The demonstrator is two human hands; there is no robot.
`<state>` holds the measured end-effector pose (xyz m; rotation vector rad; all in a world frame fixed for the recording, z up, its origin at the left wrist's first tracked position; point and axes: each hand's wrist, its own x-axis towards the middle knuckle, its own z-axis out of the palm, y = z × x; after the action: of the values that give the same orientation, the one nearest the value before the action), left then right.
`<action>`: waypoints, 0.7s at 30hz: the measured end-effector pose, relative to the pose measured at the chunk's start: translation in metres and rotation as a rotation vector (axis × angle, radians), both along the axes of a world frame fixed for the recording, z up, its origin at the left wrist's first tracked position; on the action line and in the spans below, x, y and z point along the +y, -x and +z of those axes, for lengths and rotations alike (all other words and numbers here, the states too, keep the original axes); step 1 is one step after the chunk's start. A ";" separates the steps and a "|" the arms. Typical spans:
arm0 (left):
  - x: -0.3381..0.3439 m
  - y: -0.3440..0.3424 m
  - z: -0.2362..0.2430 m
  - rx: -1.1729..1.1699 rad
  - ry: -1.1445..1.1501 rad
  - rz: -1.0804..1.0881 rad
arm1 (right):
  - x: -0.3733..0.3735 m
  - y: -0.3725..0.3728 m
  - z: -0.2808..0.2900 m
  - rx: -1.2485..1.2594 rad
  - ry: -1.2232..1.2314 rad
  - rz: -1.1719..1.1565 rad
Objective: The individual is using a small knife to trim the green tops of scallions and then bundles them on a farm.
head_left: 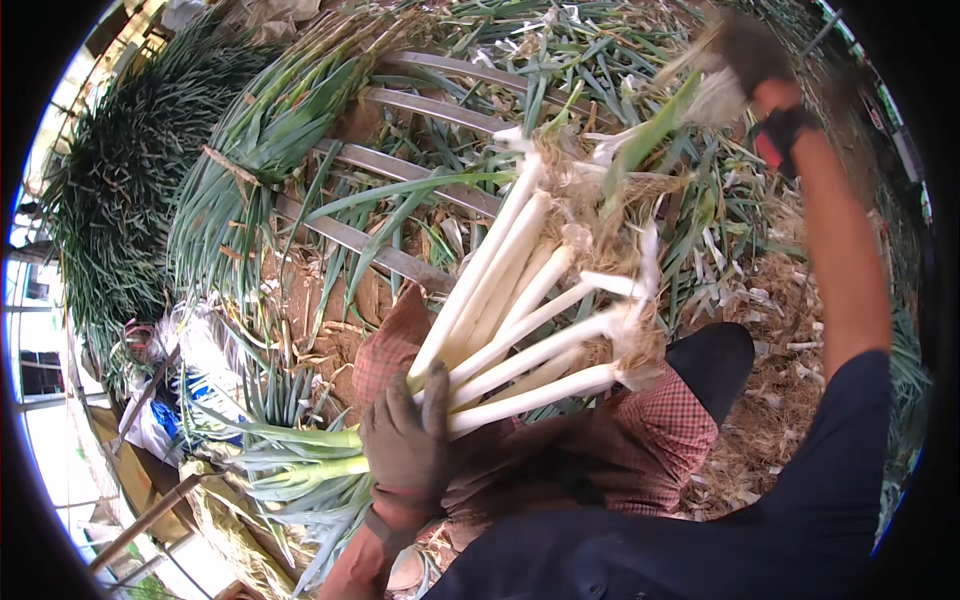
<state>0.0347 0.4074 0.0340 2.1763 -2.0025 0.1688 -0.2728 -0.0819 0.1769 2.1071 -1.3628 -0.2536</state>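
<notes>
My left hand (pixel 408 425), in a dark glove, is closed around a bunch of leeks (pixel 505 280) over my lap. Their white stalks slant up and right from my fist, ending in tangled, dirty roots (pixel 630 345). The green tops (pixel 300 460) hang out to the left of that hand. At the upper right, my gloved right hand (pixel 755 60) is smeared by motion, so its fingers cannot be made out. A pale, blurred leafy strip (pixel 715 98) is right beside it, and a green leaf (pixel 655 130) stretches between there and the root ends.
Metal slats (pixel 400 180) of a rack lie beyond my knees, with a leek bundle (pixel 250 180) across their left ends. A big pile of leeks (pixel 120 180) stands at far left. Leaf scraps and root trimmings (pixel 760 400) litter the ground. White plastic (pixel 205 345) lies at left.
</notes>
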 end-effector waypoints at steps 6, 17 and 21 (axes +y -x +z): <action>0.002 -0.013 0.002 0.170 0.118 0.065 | 0.059 0.028 0.002 -0.362 0.023 0.455; 0.004 -0.022 -0.004 0.250 0.140 0.115 | 0.245 -0.070 -0.184 -0.589 -0.646 0.874; 0.012 -0.029 0.002 0.461 0.051 0.167 | 0.126 -0.026 -0.138 -0.690 -0.173 0.303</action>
<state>0.0634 0.4196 0.0361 2.1076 -1.5500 -0.2382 -0.2467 0.0443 0.0387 2.6422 -1.3756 0.5482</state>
